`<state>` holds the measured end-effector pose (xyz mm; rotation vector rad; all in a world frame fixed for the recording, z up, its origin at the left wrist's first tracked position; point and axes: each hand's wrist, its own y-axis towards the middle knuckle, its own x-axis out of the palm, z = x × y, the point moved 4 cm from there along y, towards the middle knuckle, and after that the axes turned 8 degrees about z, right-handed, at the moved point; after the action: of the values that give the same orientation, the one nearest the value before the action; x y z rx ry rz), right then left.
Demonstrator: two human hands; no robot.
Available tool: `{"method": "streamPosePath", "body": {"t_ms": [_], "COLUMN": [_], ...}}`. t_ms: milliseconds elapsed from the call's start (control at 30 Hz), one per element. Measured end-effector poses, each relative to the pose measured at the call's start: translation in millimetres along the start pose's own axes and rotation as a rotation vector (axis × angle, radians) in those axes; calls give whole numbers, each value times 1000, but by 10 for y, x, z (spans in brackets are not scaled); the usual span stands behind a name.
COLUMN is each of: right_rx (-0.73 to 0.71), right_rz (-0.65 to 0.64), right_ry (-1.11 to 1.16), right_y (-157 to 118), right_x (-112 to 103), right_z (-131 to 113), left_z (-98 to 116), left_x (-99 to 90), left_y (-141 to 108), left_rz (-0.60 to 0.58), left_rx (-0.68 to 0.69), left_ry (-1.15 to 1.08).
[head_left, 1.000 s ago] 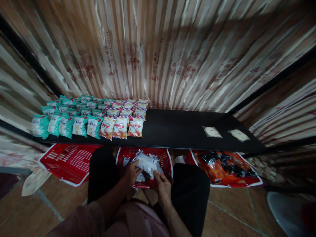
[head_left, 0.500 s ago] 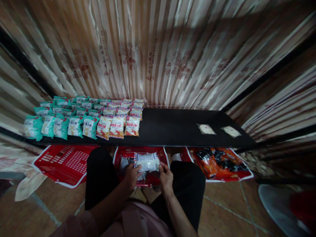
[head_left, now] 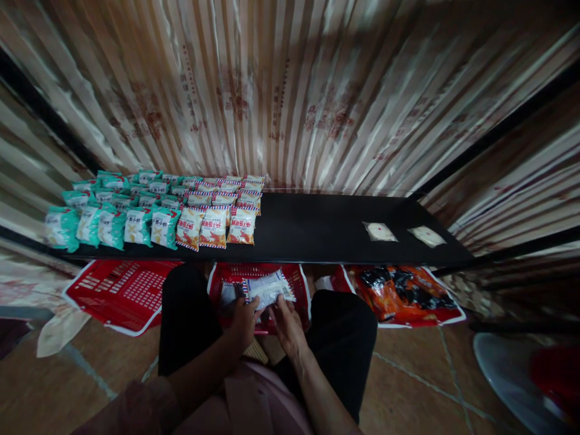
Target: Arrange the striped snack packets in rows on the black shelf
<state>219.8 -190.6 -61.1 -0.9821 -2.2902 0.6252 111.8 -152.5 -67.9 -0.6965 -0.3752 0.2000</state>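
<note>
A small snack bag [head_left: 268, 289] lies between my hands, its silvery-white printed side up and striped edges showing. My left hand [head_left: 245, 319] grips its lower left corner with the thumb on top. My right hand [head_left: 287, 326] has its fingers on the lower right edge, gripping there. Right beneath the bag is a red basket [head_left: 302, 287] between my knees, with more packets in it, partly hidden.
On the black shelf [head_left: 312, 226] stand rows of teal snack bags [head_left: 138, 226] and orange-white snack bags [head_left: 212, 226]. Two flat white packets [head_left: 380, 232] lie at its right. A red basket [head_left: 122, 290] is at left; another holds orange-black packets [head_left: 403, 293].
The snack bag has tilted, its right end turning upward. My right hand has shifted left along its lower edge, closer to my left hand.
</note>
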Motion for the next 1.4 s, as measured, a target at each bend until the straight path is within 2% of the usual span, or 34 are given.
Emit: {"method": "streamPosePath", "body": {"t_ms": [200,333,433,567,633,733,800,1000,1200,1400], "right_rx": [28,20,35,60,64,78,89,94,74,86], "right_rz": [36,75,110,125,114,102,95,23,37,116], "right_ry": [-36,5,-8,-18,-17,-13,-23,-49,-82,-89], "right_y": [31,83,91,73,68,75,89,145,123,53], "right_x": [15,-15,-40,-36,-25,-15,-12,1,-4,-3], "right_z": [-6,-17,-15,-21,-19,0,10,-5,-22,-100], "left_z": [-43,-43,-22,65,128,219,244,239,244,294], "left_x": [2,-5,-44,-114,-109,-30,30,89,62,77], "left_y": [-108,-33,62,55,-17,-158,-218,-222,-262,-344], "left_rz": [-29,0,67,104,58,-93,-203,-441,-563,-646], "left_rx": [-63,-40,85,369,533,770,844,845,935,837], "left_ry": [-52,101,235,438,532,670,743,737,809,751]}}
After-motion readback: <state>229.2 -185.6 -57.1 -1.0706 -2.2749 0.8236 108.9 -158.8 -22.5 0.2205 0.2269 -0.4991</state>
